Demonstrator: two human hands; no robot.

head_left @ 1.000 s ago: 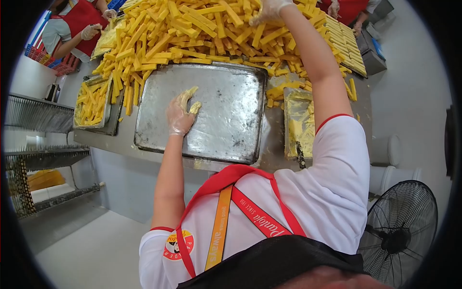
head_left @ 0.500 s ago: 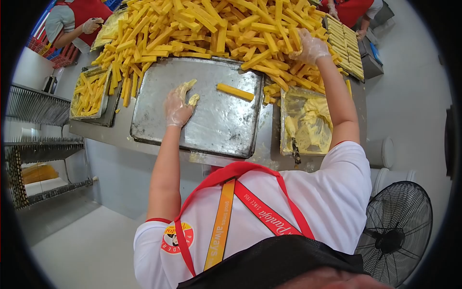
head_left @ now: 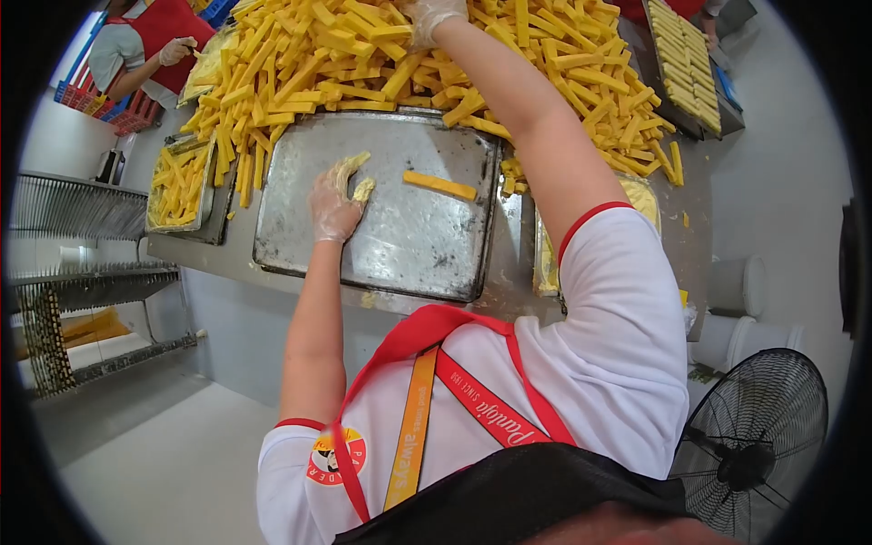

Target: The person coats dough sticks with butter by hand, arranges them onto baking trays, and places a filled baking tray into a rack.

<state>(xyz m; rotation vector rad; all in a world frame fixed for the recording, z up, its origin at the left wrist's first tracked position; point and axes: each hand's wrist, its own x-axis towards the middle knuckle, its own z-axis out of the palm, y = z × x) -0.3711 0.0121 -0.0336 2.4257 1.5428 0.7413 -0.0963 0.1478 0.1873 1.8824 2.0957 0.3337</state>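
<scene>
My left hand [head_left: 336, 204], in a clear glove with pale yellow cream on thumb and fingers, is over the metal baking tray [head_left: 363, 250]. Its thumb and fingers are spread, with nothing between them. One yellow bread-like stick [head_left: 440, 186] lies on the tray to the right of that hand. My right hand [head_left: 434, 20], also gloved, is at the heap of yellow sticks [head_left: 318, 64] behind the tray. The top edge of the view cuts it off, so whether its fingers hold a stick cannot be made out.
A pan of sticks [head_left: 179, 186] stands left of the baking tray. The cream pan [head_left: 645, 195] on the right is partly behind my right arm. A tray of rowed sticks [head_left: 683, 68] is at the far right. Co-workers' gloved hands [head_left: 175, 51] show at the back. A fan [head_left: 747, 463] stands behind me.
My right hand has moved left and farther back over the heap, and my arm now covers much of the cream pan. My left hand has stayed almost in place. The view has shifted slightly.
</scene>
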